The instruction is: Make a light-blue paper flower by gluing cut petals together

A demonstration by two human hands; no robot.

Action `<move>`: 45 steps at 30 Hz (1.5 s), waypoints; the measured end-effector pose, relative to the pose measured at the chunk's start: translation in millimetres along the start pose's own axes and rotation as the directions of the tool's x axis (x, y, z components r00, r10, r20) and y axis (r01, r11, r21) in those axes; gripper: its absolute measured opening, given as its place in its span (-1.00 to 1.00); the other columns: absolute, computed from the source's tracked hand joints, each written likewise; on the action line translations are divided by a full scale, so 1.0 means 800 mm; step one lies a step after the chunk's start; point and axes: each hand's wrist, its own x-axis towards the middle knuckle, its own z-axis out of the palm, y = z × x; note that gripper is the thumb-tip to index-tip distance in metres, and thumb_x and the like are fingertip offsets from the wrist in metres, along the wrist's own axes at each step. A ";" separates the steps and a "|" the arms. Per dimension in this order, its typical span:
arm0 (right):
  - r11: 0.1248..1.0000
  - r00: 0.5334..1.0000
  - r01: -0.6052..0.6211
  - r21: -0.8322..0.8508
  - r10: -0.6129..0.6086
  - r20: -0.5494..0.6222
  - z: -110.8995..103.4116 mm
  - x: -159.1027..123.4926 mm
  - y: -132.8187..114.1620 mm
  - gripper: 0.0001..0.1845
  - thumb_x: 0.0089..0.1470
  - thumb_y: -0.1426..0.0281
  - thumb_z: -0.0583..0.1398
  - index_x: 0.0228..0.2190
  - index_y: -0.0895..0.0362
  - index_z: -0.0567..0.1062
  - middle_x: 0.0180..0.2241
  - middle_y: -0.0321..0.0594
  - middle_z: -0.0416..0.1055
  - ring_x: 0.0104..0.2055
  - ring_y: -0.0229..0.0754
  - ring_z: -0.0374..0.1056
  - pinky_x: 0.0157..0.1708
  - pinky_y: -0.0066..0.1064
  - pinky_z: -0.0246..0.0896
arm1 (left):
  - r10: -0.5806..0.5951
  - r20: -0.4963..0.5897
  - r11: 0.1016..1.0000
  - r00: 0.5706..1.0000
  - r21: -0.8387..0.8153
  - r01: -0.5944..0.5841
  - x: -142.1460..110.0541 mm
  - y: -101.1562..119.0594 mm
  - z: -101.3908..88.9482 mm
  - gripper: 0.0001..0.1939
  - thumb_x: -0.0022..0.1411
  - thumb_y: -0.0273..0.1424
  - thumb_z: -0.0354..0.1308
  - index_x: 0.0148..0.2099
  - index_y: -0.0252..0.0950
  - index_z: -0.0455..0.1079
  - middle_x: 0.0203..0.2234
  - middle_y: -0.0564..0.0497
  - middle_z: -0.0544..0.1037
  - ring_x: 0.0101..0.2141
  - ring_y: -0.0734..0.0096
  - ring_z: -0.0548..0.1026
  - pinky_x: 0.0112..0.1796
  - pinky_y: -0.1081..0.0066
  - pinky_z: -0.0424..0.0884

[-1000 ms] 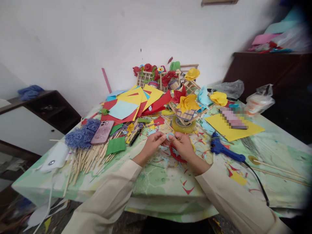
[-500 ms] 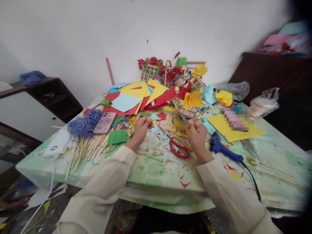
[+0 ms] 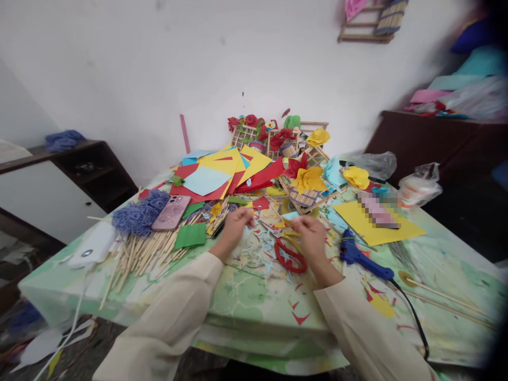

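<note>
My right hand (image 3: 313, 239) is pinched on a small light blue paper piece (image 3: 290, 216), which sticks out to the left of its fingertips. To its left, my left hand (image 3: 235, 228) hovers over the table with its fingers curled together; whatever they may hold is too small to make out. Between and below the hands lie scissors (image 3: 291, 256) with red and yellow handles, among paper scraps (image 3: 265, 254). A roll of yellowish tape (image 3: 309, 210) sits just behind my right hand. Right of that hand rests a blue glue gun (image 3: 363, 258) with a black cord.
Left side: thin wooden sticks (image 3: 137, 256), purple yarn (image 3: 139, 214), a pink phone (image 3: 170, 212), green paper (image 3: 190, 235), and a white device (image 3: 92, 247). Coloured sheets (image 3: 206, 180) and paper flowers (image 3: 308, 180) fill the back. A yellow sheet (image 3: 381, 233) lies right.
The light blue paper piece beside my left fingertips earlier now shows at my right fingertips. My right hand has shifted slightly left within view, and the camera has tilted up.
</note>
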 end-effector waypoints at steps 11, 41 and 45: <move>0.858 0.907 0.412 -0.306 -0.354 0.229 0.032 -0.023 -0.014 -0.76 0.10 0.40 0.09 -0.49 0.11 0.54 -0.48 -0.18 0.46 -0.36 -0.15 0.28 -0.30 -0.34 0.11 | -0.255 0.155 0.880 0.954 -0.371 0.296 -0.024 -0.005 0.059 -0.62 0.03 -0.09 0.21 -0.45 -0.34 0.30 -0.62 0.08 0.43 -0.60 0.57 0.32 -0.49 0.50 0.23; 0.990 0.973 -0.109 0.089 0.088 0.213 0.021 -0.012 0.005 -0.59 -0.03 0.11 0.11 -0.67 0.17 0.35 -0.69 -0.36 0.12 -0.62 -0.34 0.00 -0.62 -0.48 -0.08 | -0.092 0.350 0.962 0.932 -0.210 0.174 -0.025 0.004 0.040 -0.51 0.00 -0.33 0.26 -0.01 -0.27 0.25 -0.47 0.08 0.42 -0.45 0.48 0.41 -0.42 0.49 0.28; 0.989 0.972 -0.119 0.092 0.097 0.214 0.024 -0.014 0.004 -0.62 -0.03 0.13 0.11 -0.56 0.21 0.44 -0.64 -0.32 0.23 -0.58 -0.32 0.08 -0.56 -0.46 0.02 | -0.077 0.310 0.969 0.948 -0.200 0.145 -0.023 -0.003 0.041 -0.56 -0.01 -0.34 0.27 -0.06 -0.30 0.29 -0.43 0.04 0.44 -0.41 0.46 0.41 -0.37 0.47 0.30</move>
